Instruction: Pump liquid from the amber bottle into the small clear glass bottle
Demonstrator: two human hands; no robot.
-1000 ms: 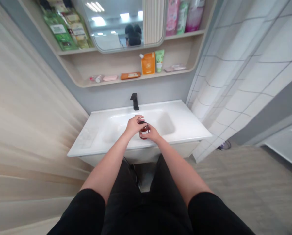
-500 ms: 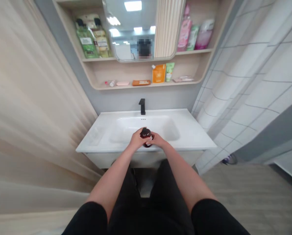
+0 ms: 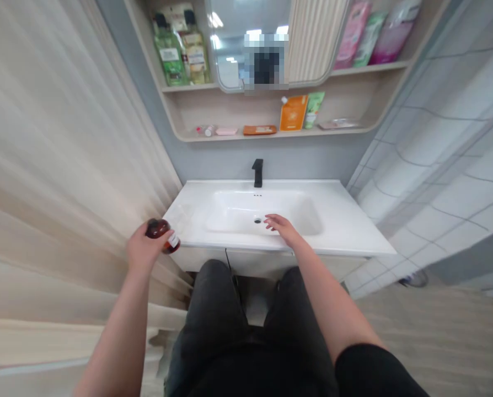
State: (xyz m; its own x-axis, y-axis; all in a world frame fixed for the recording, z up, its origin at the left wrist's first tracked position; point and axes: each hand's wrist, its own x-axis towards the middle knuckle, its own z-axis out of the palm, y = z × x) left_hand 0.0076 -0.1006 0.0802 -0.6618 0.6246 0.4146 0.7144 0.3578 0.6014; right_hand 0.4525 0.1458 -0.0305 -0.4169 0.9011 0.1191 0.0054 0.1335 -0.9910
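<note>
A dark brown bottle (image 3: pixel 160 227) with a white label and a black cap is gripped by my left hand (image 3: pixel 141 248). It tilts beside the left end of the white countertop, close to the curtain. My right hand (image 3: pixel 280 227) hovers over the front of the sink basin (image 3: pixel 234 216), its fingers apart and nothing in them. Behind the basin stands a black faucet (image 3: pixel 258 173). The drain (image 3: pixel 257 220) shows just left of my right fingertips. On the counter's left part lies a clear, hardly visible item (image 3: pixel 183 220).
A wall cabinet (image 3: pixel 271 135) with a mirror hangs above. Its shelves hold a green bottle (image 3: pixel 171 55), a yellowish bottle (image 3: pixel 196 58), pink bottles (image 3: pixel 354 36), an orange pouch (image 3: pixel 293 113) and a green tube (image 3: pixel 313 110). A beige curtain (image 3: pixel 85 165) borders the left, a tiled wall (image 3: pixel 428 182) the right.
My left hand has carried the bottle left, from in front of the basin to the counter's left end. My right hand has let go of it and opened. The view has shifted.
</note>
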